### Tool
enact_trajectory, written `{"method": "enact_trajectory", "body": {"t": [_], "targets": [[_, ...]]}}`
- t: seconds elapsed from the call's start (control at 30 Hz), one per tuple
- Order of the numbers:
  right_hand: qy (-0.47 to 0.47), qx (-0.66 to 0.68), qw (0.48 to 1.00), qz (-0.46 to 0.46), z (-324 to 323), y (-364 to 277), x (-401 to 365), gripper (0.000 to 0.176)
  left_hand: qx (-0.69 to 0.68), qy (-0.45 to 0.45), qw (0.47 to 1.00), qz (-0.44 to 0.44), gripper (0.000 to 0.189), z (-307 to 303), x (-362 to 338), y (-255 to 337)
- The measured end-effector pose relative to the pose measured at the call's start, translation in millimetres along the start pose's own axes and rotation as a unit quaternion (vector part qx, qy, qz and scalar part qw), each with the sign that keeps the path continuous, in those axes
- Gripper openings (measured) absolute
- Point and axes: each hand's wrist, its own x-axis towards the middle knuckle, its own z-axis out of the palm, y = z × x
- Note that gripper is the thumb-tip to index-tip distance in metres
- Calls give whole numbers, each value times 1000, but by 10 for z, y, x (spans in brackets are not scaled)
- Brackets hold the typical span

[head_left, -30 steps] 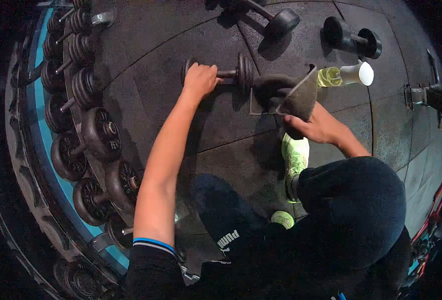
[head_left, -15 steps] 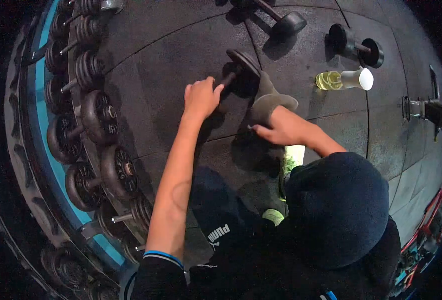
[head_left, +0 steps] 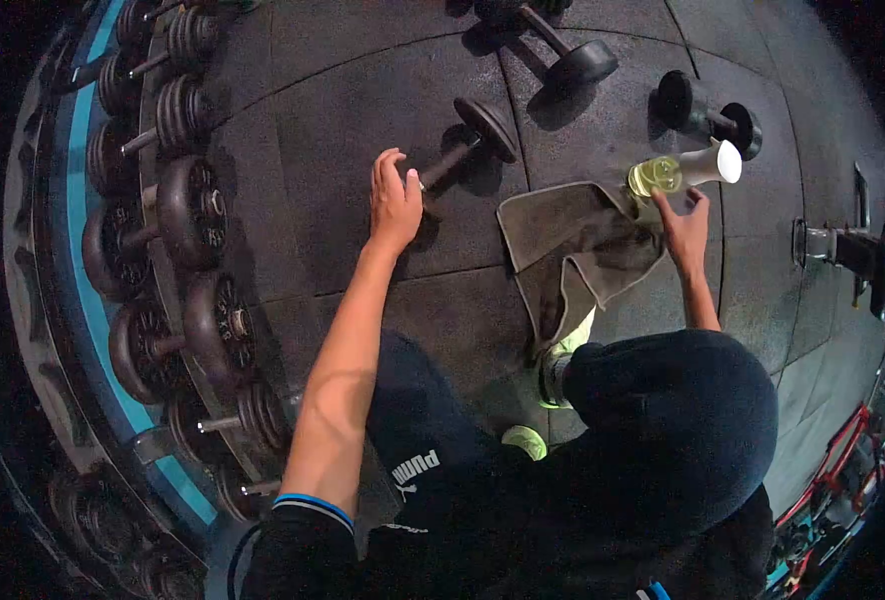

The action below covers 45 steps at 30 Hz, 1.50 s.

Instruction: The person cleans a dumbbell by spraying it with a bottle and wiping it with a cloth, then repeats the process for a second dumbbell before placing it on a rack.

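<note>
My left hand (head_left: 396,208) curls around the near end of a dark dumbbell (head_left: 450,167) on the floor, hiding most of that end. The dumbbell's far plate is in plain view. Thumb and fingers apart, my right hand (head_left: 685,225) is at the lower side of a spray bottle (head_left: 658,176) with yellowish liquid and a white top; whether it touches the bottle is hard to tell. Below and left of the bottle, a grey-brown cloth (head_left: 553,225) lies partly folded on the floor.
A rack of dumbbells (head_left: 195,212) runs down the left side. Two more dumbbells, one at the top (head_left: 581,66) and one at the upper right (head_left: 711,115), rest on the dark floor tiles. Metal equipment (head_left: 843,245) stands at the right edge.
My right hand has let go of the cloth and moved right to the bottle. The cloth now lies spread on the floor. My left hand stays at the dumbbell's near end.
</note>
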Motion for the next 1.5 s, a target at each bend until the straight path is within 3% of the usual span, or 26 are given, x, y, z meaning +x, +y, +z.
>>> {"method": "enact_trajectory", "body": {"t": [0.1,0.13,0.23,0.37,0.4,0.5,0.57,0.63,0.8,1.0,1.07,1.3,1.43,1.5], "targets": [[164,148,968,-123,122,-107,139,79,6,-5,1000,0,33,-6,4,4],[101,133,983,-77,70,-104,303,70,12,-3,1000,6,33,-1,-6,-4],[201,194,939,-201,159,-249,543,52,14,1,1000,5,34,3,-25,25],[92,351,907,-215,14,-590,441,42,1,10,1000,-17,35,6,-28,24],[41,272,936,-220,-2,-636,416,46,-5,15,1000,-22,35,10,-20,-3],[-146,250,929,-229,64,-845,162,40,-31,27,998,-45,35,29,52,-84],[-220,252,910,-246,179,-1068,-59,37,-61,36,994,-78,35,34,94,-117],[-209,214,892,-340,383,-1286,-222,34,-71,38,992,-97,34,31,140,-153],[-371,178,888,-207,870,-1723,-617,41,-83,35,987,-134,33,46,189,-230],[-330,138,903,-240,1183,-1901,-678,43,-76,41,986,-143,33,17,168,-106],[-321,101,915,-222,1250,-1916,-648,42,-78,57,989,-112,33,38,161,-126],[-287,69,939,-178,1141,-1958,-614,44,-102,55,985,-129,30,30,197,-186],[-207,129,952,-186,920,-1828,-555,57,-114,57,983,-128,29,39,224,-186],[-160,181,939,-244,891,-1541,-345,52,-113,58,984,-127,29,45,225,-203]]}}
